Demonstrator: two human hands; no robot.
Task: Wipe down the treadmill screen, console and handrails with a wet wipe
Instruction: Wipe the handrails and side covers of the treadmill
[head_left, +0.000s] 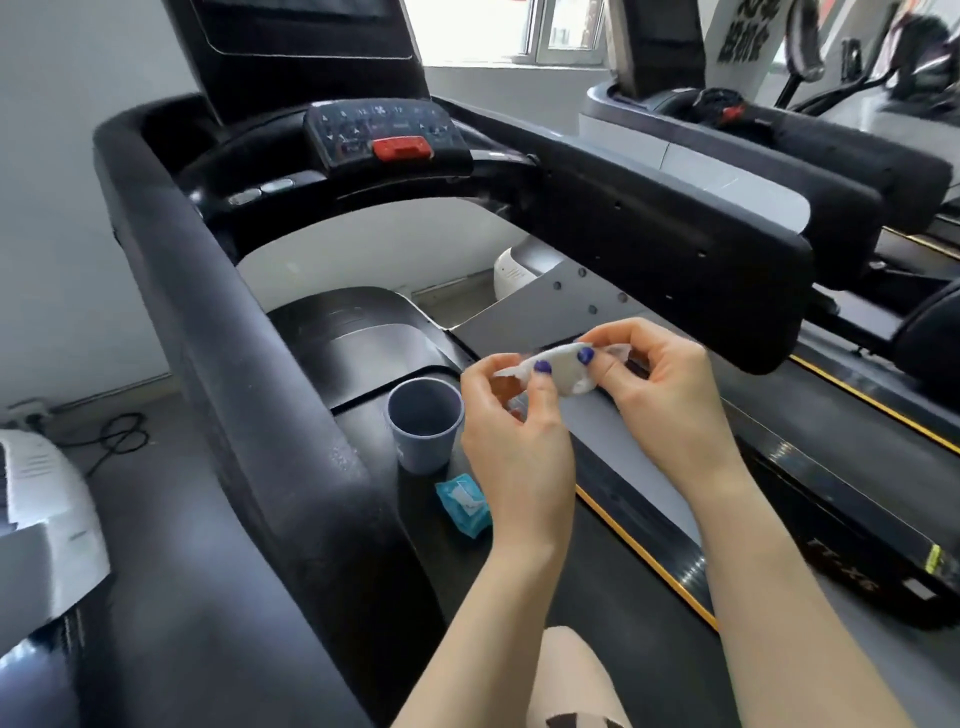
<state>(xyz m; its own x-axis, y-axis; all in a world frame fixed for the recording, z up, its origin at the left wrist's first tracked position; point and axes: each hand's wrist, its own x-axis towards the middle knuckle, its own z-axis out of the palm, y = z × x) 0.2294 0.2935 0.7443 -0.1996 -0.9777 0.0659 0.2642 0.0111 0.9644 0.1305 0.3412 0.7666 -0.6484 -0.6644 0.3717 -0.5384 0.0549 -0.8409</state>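
1. Both hands pinch the folded wet wipe (563, 371) over the belt — left hand (511, 415) at one end, right hand (660, 374) at the other.
2. I should spread it flat before touching the console (387, 136) — more wiping surface.

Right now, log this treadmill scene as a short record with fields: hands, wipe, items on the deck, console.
left hand: left hand pinches one end of the crumpled white wet wipe
right hand: right hand pinches the other end
wipe: held in the air between both hands, still bunched, touching no treadmill surface
deck items: grey-blue plastic cup upright on the treadmill deck; teal wipe packet lying near it, closer to the person
console: black button panel with a red stop button
handrails: black padded left handrail, untouched
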